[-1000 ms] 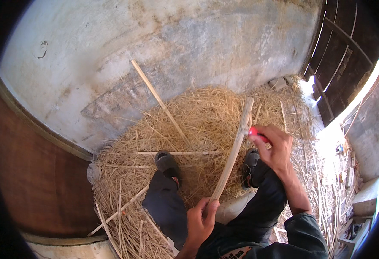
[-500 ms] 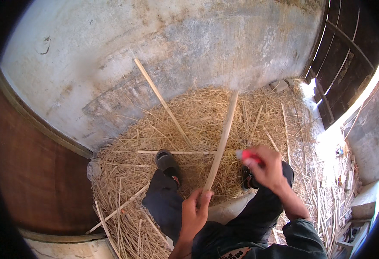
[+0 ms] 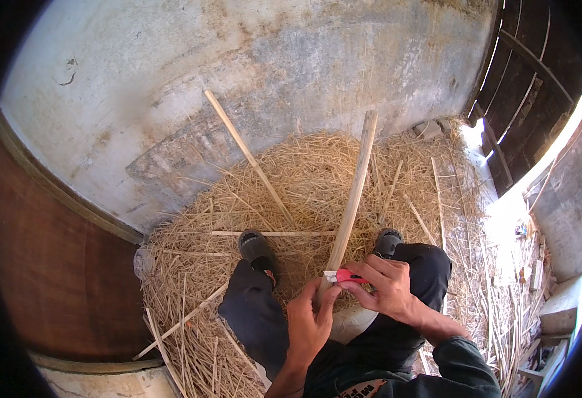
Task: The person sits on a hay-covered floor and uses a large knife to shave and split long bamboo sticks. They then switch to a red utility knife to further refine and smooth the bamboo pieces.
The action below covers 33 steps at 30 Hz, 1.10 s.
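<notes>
My left hand [image 3: 309,326] is closed round the near end of a long, pale wooden stick [image 3: 352,199], which slants up and away from me toward the wall. In my right hand [image 3: 389,286] is a red utility knife [image 3: 353,275], its short metal blade resting against the stick just beyond my left fingers. Both hands are close together above my lap. My thumbs nearly meet beside the blade.
Straw and shavings [image 3: 304,179] cover the floor round my sandals. Another stick [image 3: 248,157] leans on the stained wall [image 3: 317,73]; a thin one [image 3: 274,233] lies crosswise. A brown panel [image 3: 59,259] stands left, dark slatted boards [image 3: 536,79] right. Several strips lie at right.
My right hand has brought the knife leftward and down onto the stick, near my left hand. The stick's far end has risen and shifted slightly right. My right foot has moved a little.
</notes>
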### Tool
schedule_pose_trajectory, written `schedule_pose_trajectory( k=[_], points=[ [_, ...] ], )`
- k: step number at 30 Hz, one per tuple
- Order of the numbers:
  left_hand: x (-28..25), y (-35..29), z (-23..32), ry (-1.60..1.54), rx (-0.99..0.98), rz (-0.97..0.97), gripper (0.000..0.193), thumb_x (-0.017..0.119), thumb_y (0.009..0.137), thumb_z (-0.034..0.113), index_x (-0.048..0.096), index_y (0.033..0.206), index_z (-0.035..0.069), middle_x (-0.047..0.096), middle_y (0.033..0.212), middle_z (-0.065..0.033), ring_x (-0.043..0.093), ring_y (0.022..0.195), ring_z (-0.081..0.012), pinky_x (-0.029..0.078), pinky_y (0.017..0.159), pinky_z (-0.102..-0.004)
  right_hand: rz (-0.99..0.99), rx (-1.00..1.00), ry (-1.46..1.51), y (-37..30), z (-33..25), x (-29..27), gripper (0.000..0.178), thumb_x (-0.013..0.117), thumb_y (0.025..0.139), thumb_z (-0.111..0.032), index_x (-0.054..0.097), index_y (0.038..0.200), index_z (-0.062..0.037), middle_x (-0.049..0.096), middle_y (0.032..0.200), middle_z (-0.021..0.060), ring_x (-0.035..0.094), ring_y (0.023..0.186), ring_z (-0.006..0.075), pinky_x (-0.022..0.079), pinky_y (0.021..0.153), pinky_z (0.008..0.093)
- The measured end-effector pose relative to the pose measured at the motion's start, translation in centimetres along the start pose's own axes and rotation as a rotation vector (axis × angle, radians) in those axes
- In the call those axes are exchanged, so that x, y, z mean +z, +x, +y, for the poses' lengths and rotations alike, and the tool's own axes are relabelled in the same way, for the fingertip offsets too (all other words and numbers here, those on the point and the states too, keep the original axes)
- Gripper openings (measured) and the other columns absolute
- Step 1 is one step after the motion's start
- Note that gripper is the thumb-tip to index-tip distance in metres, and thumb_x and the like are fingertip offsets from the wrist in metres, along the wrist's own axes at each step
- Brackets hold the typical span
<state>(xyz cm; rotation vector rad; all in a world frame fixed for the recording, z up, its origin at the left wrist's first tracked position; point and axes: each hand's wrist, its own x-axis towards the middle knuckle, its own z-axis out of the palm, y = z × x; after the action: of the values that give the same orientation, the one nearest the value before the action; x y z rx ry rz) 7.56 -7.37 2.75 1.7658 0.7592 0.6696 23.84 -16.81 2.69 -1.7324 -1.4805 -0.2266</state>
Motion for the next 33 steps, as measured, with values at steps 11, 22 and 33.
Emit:
schedule_pose_trajectory(
  k=[11, 22, 33],
  points=[
    [-0.1, -0.1, 0.1, 0.010, 0.009, 0.001, 0.025, 0.067, 0.106, 0.022, 0.068, 0.105, -0.003, 0.056, 0.070, -0.0003, 0.044, 0.064, -0.0055, 0.036, 0.054, -0.0268, 0.019, -0.051, -0.068, 0.6, 0.2, -0.2, 0.032, 0.088, 0.079, -0.030, 0.078, 0.104, -0.0142, 0.065, 0.076, -0.0011, 0.066, 0.057, 0.0170, 0.052, 0.051, 0.0302],
    [-0.3, -0.2, 0.4, -0.012, -0.018, 0.023, 0.030, 0.065, 0.107, 0.026, 0.068, 0.105, -0.003, 0.058, 0.071, -0.0021, 0.046, 0.065, -0.0066, 0.037, 0.055, -0.0272, 0.059, -0.083, -0.026, 1.6, 0.1, -0.1, 0.030, 0.090, 0.076, -0.026, 0.079, 0.101, -0.0137, 0.061, 0.070, -0.0018, 0.059, 0.054, 0.0171, 0.046, 0.049, 0.0305],
    [-1.2, -4.8, -2.0, -0.087, -0.222, -0.191, 0.029, 0.062, 0.107, 0.026, 0.071, 0.102, -0.001, 0.053, 0.065, -0.0006, 0.046, 0.061, -0.0061, 0.038, 0.055, -0.0282, 0.312, 0.600, -0.080, 4.6, 7.9, -5.8, 0.023, 0.074, 0.097, -0.021, 0.076, 0.107, -0.0003, 0.073, 0.078, 0.0118, 0.065, 0.068, 0.0127, 0.052, 0.065, 0.0308]
  ],
)
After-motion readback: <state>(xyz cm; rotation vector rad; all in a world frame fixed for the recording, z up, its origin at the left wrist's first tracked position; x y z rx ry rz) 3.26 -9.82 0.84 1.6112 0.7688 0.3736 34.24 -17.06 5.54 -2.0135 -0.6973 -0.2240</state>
